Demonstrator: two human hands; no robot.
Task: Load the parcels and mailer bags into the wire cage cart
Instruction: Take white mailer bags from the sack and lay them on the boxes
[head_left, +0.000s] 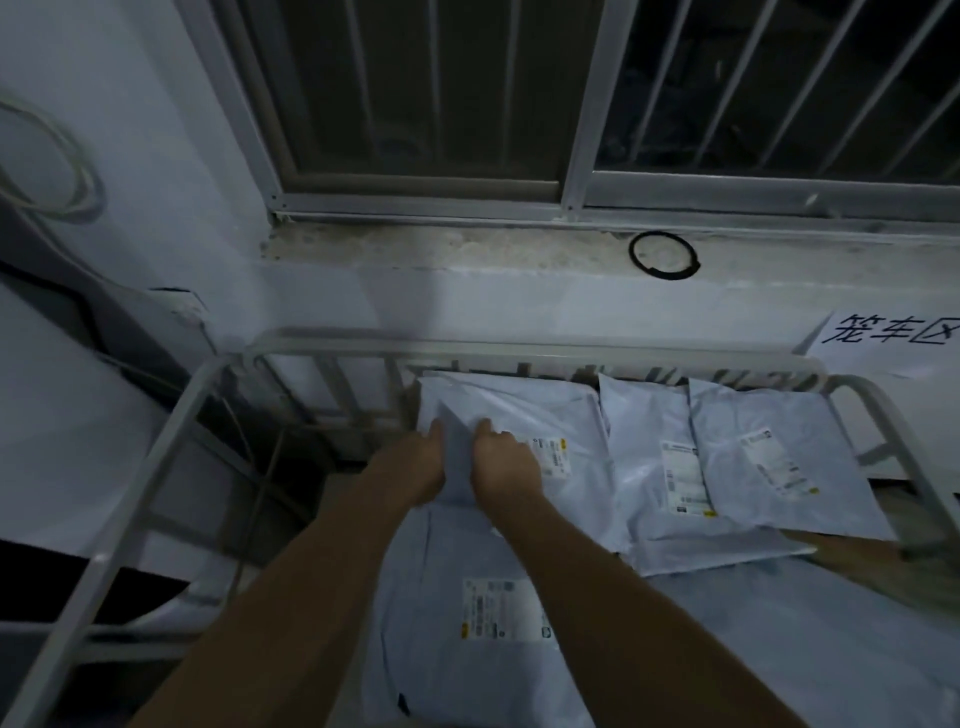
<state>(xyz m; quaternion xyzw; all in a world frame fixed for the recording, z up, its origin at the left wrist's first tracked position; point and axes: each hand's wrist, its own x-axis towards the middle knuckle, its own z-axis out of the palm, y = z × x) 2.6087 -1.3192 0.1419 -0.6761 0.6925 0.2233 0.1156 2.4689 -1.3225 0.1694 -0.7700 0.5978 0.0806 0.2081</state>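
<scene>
A single head-worn view looks forward and steeply down from close above the near edge of the wire cage cart (519, 347). It faces the wall (467, 301) and barred window (426, 93) beyond its far edge.

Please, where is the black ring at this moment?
In the head view the black ring lies on the window sill, right of centre, above the cart's back rail and up-left of the paper sign.
</scene>
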